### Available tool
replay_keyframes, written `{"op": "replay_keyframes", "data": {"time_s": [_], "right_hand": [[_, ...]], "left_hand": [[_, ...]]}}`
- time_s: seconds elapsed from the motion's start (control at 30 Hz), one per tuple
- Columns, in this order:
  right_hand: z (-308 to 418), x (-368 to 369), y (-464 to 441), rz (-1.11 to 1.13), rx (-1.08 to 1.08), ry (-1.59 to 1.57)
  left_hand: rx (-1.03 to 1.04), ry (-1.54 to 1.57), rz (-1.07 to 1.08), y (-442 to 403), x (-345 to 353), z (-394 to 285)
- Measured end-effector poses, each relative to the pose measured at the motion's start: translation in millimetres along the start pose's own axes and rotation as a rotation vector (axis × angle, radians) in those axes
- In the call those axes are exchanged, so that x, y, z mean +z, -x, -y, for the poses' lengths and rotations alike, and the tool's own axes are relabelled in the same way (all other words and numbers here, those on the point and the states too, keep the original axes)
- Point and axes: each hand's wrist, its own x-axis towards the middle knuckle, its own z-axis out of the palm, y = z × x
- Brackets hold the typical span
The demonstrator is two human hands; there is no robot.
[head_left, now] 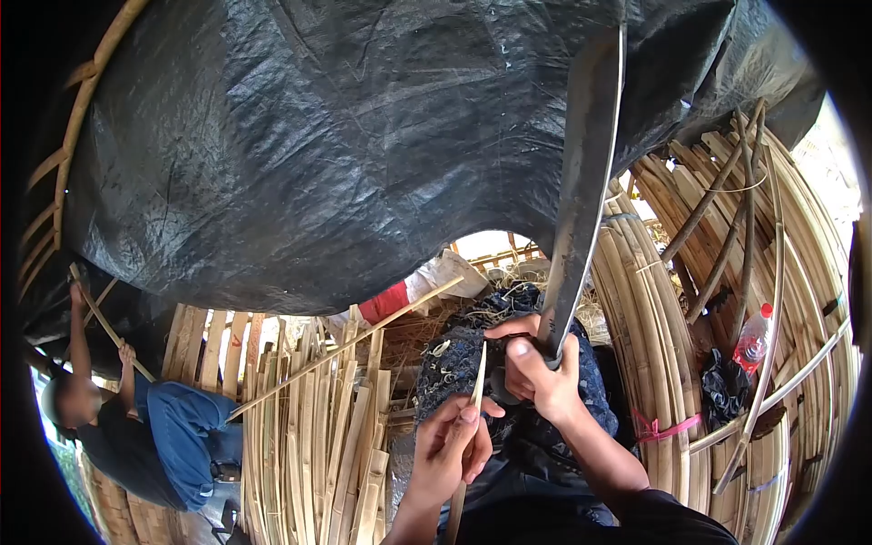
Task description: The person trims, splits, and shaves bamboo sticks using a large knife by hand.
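Far L: co-worker [127, 454], dark top & blue trousers, both hands up on a pole [100, 315]. Next, upright slat stack [304, 445], w/ a long strip [354, 341] slanting over its upper edge. Ctr: L hand [454, 445] has fingers & thumb pinched round a thin strip [479, 380], tip up, lower end nr wearer's lap. Patterned dk blue cloth [445, 368] on lap, w/ pale shavings [440, 349] nr its L edge. R hand [545, 371] grips handle of big machete [586, 173], blade pointing up, just R of strip tip. Then slat bundle [636, 309], pink tie [668, 427] nr its lower end; beyond its R edge, blk bag [724, 386] & red-capped bottle [752, 341]. Blk tarp [363, 163] overhead.
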Motion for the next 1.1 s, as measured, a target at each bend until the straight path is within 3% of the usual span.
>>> {"op": "replay_keyframes", "data": {"time_s": [0.07, 0.17, 0.27, 0.47, 0.7, 0.83, 0.9, 1.0, 1.1], "right_hand": [[-11, -13, 2, 0.032, -0.111, 0.126], [-10, -28, 9, 0.069, -0.215, 0.612], [2, -32, 6, 0.138, -0.452, 1.077], [12, -27, 6, 0.287, -0.589, 1.281], [7, -49, -6, 0.265, -0.732, 1.325], [-11, -86, -13, 0.057, -0.660, 1.435], [-17, -111, -23, -0.173, -0.346, 1.466], [-17, -133, -34, -0.391, -0.111, 1.353], [-29, -130, -16, -0.301, -0.086, 1.033]], "left_hand": [[0.010, -0.003, -0.010, 0, 0, 0], [0.019, -0.314, -0.063, 1, 9, -6], [0.090, -0.349, -0.113, -5, 13, -2], [0.153, -0.347, -0.127, 3, 9, 10], [0.222, -0.493, -0.153, 6, 15, 6], [0.191, -0.465, -0.219, 7, 11, -1], [0.174, -0.459, -0.230, 17, 5, -6], [0.138, -0.449, -0.246, 23, 4, -13], [0.081, -0.480, -0.214, 16, 11, -13]]}}
